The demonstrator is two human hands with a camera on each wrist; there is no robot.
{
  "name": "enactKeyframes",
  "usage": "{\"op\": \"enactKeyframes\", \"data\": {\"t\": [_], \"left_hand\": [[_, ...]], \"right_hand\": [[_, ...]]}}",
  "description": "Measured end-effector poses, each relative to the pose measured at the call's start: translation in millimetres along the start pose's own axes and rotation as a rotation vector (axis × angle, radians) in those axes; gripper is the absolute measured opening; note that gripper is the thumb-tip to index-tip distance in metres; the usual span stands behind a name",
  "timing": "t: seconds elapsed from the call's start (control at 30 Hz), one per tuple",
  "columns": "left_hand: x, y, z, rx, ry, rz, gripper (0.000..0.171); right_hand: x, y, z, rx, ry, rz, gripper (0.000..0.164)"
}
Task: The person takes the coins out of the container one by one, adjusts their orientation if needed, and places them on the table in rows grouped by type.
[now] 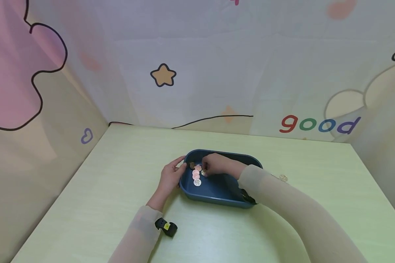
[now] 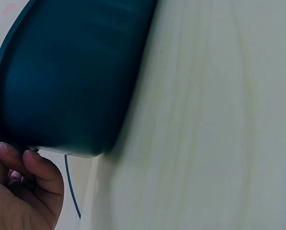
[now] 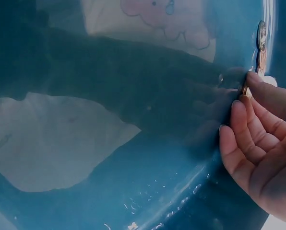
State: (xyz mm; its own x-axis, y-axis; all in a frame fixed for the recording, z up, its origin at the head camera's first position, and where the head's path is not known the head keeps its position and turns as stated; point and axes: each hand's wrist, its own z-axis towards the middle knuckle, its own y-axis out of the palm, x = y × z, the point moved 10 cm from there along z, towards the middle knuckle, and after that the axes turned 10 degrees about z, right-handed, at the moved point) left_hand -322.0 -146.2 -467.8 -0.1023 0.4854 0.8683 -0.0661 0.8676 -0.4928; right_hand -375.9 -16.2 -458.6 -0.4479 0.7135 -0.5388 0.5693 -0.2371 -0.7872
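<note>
A dark blue rectangular tray [image 1: 214, 190] with rounded corners lies on the table. At its left end my left hand [image 1: 172, 176] grips the rim, thumb on top; in the left wrist view, curled fingers [image 2: 42, 170] press against the outer wall. My right hand [image 1: 218, 164] reaches inside the tray and pinches a gold-toned coin [image 1: 203, 172] between thumb and fingertips, close over the floor. Beside it, several coins run in a line near the left wall: a darker one at the back, pinkish copper ones, and a silvery coin [image 1: 197, 182] in front.
One more coin [image 1: 283, 178] lies on the table [image 1: 125, 175] to the right of the tray, just past the right sleeve. A printed cloth backdrop [image 1: 197, 73] rises behind and at both sides. A black strap [image 1: 166, 227] circles the left sleeve.
</note>
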Motion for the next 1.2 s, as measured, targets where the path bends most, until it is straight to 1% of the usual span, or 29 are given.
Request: {"op": "enactKeyframes", "data": {"t": [0.27,0.43,0.6,0.77,1.03,1.2], "left_hand": [[0.0,1.1,0.3,-0.001,0.005,-0.006,0.041],[0.4,1.7,1.2,-0.005,0.003,-0.003,0.041],[0.0,1.0,1.3,-0.003,-0.005,0.006,0.041],[-0.9,0.6,0.3,-0.002,-0.004,0.010,0.041],[-0.8,0.9,0.3,-0.001,0.008,0.011,0.041],[0.4,0.8,0.6,0.000,0.013,0.004,0.041]], "right_hand": [[2,-3,0,0.030,0.015,0.018,0.014],[4,-5,-2,0.029,0.022,0.050,0.006],[1,-8,-3,0.004,0.000,0.076,0.012],[-1,-10,-5,-0.020,-0.017,0.094,0.014],[2,-17,-8,-0.016,-0.002,0.127,0.017],[-3,-26,-12,0.001,-0.008,0.139,0.017]]}}
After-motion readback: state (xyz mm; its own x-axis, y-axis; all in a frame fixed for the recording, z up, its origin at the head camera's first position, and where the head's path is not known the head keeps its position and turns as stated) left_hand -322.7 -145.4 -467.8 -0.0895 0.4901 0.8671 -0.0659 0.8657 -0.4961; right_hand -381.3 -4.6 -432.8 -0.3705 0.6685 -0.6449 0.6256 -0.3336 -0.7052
